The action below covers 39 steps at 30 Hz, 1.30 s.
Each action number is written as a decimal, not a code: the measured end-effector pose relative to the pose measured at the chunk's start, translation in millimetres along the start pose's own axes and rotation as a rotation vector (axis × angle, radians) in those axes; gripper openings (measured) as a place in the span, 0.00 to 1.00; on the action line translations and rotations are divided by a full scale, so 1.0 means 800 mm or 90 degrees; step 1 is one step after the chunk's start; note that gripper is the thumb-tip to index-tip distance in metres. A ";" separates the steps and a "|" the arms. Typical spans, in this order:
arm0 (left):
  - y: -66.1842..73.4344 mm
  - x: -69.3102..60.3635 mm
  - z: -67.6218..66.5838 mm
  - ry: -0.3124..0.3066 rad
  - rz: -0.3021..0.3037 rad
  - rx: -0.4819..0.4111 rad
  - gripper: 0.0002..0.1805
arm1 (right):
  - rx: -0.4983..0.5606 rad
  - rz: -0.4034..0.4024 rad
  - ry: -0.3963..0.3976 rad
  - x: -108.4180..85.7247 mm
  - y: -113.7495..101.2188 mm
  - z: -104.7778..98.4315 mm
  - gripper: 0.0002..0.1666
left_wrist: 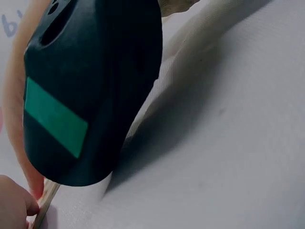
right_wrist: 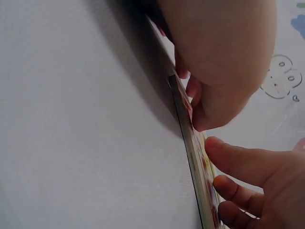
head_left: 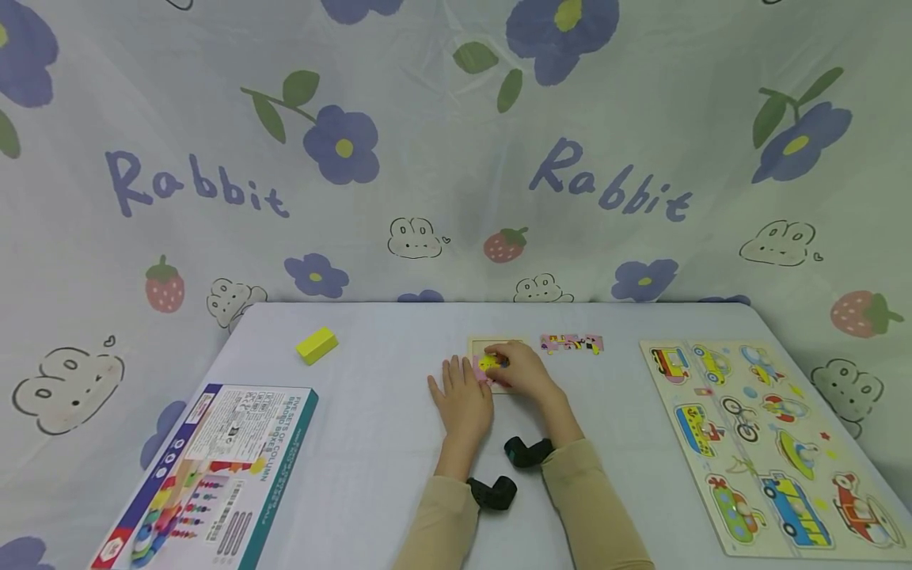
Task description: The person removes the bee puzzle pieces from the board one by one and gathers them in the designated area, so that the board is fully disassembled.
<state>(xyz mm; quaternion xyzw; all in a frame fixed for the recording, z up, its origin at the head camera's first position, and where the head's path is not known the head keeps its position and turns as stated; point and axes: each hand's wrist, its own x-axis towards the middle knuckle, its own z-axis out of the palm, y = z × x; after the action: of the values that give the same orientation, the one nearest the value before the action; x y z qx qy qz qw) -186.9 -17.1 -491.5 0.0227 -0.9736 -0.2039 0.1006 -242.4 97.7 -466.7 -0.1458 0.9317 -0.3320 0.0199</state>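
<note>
A small wooden puzzle tray [head_left: 504, 342] with a light frame lies on the table, pink and yellow picture pieces inside. My left hand [head_left: 465, 402] rests at its lower left edge, fingers straight and spread. Over the tray's right part bends my right hand [head_left: 523, 370]; its curled fingers and thumb pinch a puzzle piece [head_left: 488, 362] with a yellow figure, partly hidden by the hand. In the right wrist view the tray [right_wrist: 193, 162] appears edge-on, with fingertips of both hands at it. Just right of the tray lie several joined pink puzzle pieces [head_left: 571, 343].
A yellow block [head_left: 317, 346] lies at the back left. Nearer on the left is a flat printed toy box [head_left: 214, 475]. A wooden vehicle puzzle board [head_left: 773, 451] covers the right side. Black wrist devices [head_left: 493, 492] sit by both sleeves. A patterned cloth [head_left: 456, 158] hangs behind the table.
</note>
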 end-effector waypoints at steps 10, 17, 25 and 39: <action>0.000 0.001 -0.002 -0.003 -0.016 -0.002 0.27 | -0.040 0.018 -0.009 0.001 0.001 0.005 0.21; -0.001 0.002 -0.002 -0.006 -0.016 -0.006 0.27 | 0.002 0.022 0.004 0.003 0.000 0.006 0.21; 0.000 0.001 -0.003 -0.010 -0.018 -0.010 0.26 | 0.047 0.027 0.014 0.002 -0.002 0.006 0.14; -0.001 0.001 -0.002 -0.003 -0.016 -0.003 0.26 | 0.225 0.052 0.047 0.000 0.009 -0.004 0.13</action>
<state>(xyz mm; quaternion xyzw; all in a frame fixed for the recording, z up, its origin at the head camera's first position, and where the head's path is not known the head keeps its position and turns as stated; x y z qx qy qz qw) -187.5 -18.4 -490.0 0.0343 -0.9730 -0.2072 0.0960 -244.5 104.8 -468.3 -0.0900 0.8642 -0.4945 0.0242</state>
